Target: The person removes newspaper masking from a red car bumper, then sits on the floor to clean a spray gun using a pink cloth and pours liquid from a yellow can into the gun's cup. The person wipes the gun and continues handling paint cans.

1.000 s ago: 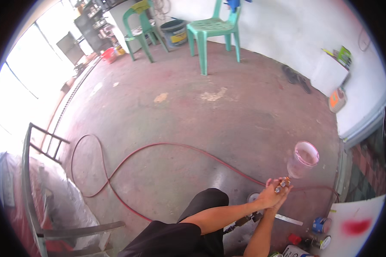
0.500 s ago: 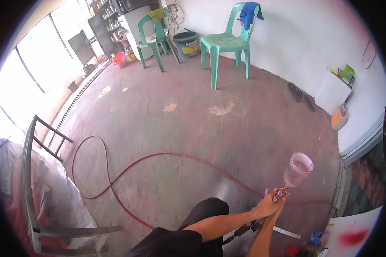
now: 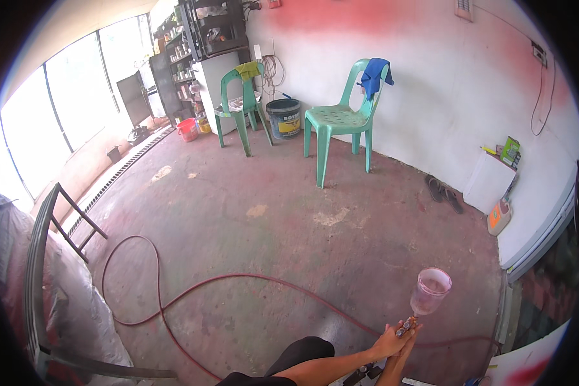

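The spray gun (image 3: 406, 325) is held out over the floor (image 3: 392, 238), low and right of centre, with its translucent, pink-stained cup (image 3: 429, 297) standing slightly tilted above it. The left hand (image 3: 386, 343) reaches across from the left and has its grip closed around the spray gun, while the right hand (image 3: 408, 343) closes on it from the right side, the two touching; the exact set of the fingers is too small to make out. Metal knobs show between the hands, and a dark-clothed knee (image 3: 309, 352) sits just left of them. A red hose (image 3: 257, 275) lies across the floor, looping at the left and running past beyond the hands toward the right. At the left, a dark metal frame (image 3: 35, 270) stands against plastic sheeting (image 3: 77, 309). Near the far wall, a green chair (image 3: 338, 117) carries a blue cloth (image 3: 376, 76) on its backrest; a second green chair (image 3: 240, 122) bears a yellow-green cloth (image 3: 248, 71), with a dark bucket (image 3: 283, 119) just beside it. Along the right wall are slippers (image 3: 444, 194), a white box (image 3: 489, 183) and a jug (image 3: 499, 219) with an orange label.
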### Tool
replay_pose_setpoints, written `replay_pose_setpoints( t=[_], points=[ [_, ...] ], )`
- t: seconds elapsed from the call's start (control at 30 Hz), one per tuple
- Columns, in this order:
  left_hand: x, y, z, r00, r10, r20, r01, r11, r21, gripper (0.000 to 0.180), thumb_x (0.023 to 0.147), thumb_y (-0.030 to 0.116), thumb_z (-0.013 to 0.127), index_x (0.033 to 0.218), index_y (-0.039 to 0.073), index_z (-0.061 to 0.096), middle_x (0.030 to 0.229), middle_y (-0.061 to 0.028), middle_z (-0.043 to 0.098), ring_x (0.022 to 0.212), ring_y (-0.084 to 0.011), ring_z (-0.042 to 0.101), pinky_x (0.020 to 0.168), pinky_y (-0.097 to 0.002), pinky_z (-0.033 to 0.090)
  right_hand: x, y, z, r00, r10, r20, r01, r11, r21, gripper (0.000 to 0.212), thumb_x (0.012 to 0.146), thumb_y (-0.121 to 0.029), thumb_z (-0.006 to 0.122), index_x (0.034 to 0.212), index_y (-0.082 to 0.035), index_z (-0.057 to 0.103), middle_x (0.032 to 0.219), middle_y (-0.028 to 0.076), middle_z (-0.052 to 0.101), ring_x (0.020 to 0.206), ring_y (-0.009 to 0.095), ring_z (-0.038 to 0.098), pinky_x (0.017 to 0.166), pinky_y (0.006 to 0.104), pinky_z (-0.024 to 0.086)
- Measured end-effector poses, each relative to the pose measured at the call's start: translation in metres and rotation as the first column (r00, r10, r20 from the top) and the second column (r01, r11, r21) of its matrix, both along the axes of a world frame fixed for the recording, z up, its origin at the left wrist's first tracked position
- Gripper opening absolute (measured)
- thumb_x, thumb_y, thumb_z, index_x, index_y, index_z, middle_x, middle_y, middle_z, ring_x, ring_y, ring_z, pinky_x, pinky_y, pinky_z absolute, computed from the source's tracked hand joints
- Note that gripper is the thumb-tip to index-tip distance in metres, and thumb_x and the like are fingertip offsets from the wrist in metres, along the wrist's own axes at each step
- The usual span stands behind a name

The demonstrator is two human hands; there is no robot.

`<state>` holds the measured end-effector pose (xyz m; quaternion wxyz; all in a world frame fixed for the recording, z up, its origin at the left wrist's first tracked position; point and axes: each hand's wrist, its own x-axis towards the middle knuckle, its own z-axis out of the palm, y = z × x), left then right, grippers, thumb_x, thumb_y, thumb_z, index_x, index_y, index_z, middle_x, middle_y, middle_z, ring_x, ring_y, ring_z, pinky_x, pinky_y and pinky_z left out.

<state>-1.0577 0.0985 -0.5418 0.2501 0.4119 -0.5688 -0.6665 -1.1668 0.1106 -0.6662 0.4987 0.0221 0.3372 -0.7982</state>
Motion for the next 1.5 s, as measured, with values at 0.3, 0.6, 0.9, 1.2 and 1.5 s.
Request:
replay_pose_setpoints(
  t=[0.3,0.6,0.9,1.2,1.5],
  points=[
    [0.009,-0.009,-0.021,0.994,0.103,-0.03,-0.106,0.982,-0.159,0.058,0.105,0.051,0.064,0.144,0.007,0.064,0.123,-0.0208,0.075,0.114,-0.0325,0.072,0.099,-0.0423,0.054,0.009,-0.015,-0.008,0.996,0.093,0.009,-0.09,0.976,-0.197,0.055,0.109,-0.06,0.054,0.128,-0.011,0.068,0.109,0.004,0.073,0.095,0.019,0.072,0.084,0.0401,0.061],
    [0.023,-0.038,0.007,0.993,0.119,-0.008,-0.118,0.966,-0.228,0.028,0.108,0.028,0.066,0.113,0.002,0.072,0.084,-0.0003,0.064,0.076,-0.0096,0.057,0.066,-0.0338,0.047,0.036,0.067,0.076,0.978,-0.194,-0.082,0.21,0.855,0.474,0.043,0.106,-0.05,0.066,0.128,-0.013,0.063,0.126,0.006,0.065,0.112,0.024,0.069,0.086,0.0442,0.058],
    [0.005,-0.044,-0.018,0.994,0.111,0.011,-0.107,0.98,-0.169,0.03,0.108,0.036,0.069,0.102,0.007,0.067,0.075,0.0051,0.048,0.056,-0.005,0.041,0.048,-0.0267,0.031,0.084,0.183,0.208,0.917,-0.062,-0.393,0.19,0.936,0.296,0.038,0.108,-0.034,0.065,0.136,-0.007,0.065,0.111,0.005,0.072,0.094,0.014,0.069,0.08,0.0333,0.056],
    [0.0,-0.059,-0.063,0.995,0.049,0.091,-0.032,0.983,-0.18,0.043,0.107,0.046,0.067,0.092,0.006,0.057,0.071,0.0013,0.046,0.049,-0.0079,0.04,0.041,-0.0275,0.029,0.097,0.371,0.374,0.45,-0.204,-0.869,0.686,0.702,0.19,0.04,0.116,-0.012,0.046,0.155,-0.003,0.05,0.111,0.011,0.075,0.088,0.015,0.072,0.083,0.0312,0.055],
    [-0.019,-0.022,-0.037,0.978,0.068,0.199,-0.023,0.974,-0.224,0.048,0.108,0.049,0.063,0.122,0.003,0.066,0.088,-0.0034,0.06,0.05,-0.0083,0.041,0.041,-0.0255,0.029,0.175,0.601,0.222,0.433,-0.307,-0.847,0.789,-0.325,0.521,0.037,0.11,-0.008,0.046,0.144,-0.004,0.062,0.13,0.013,0.071,0.097,0.018,0.074,0.087,0.0324,0.058]
  ],
)
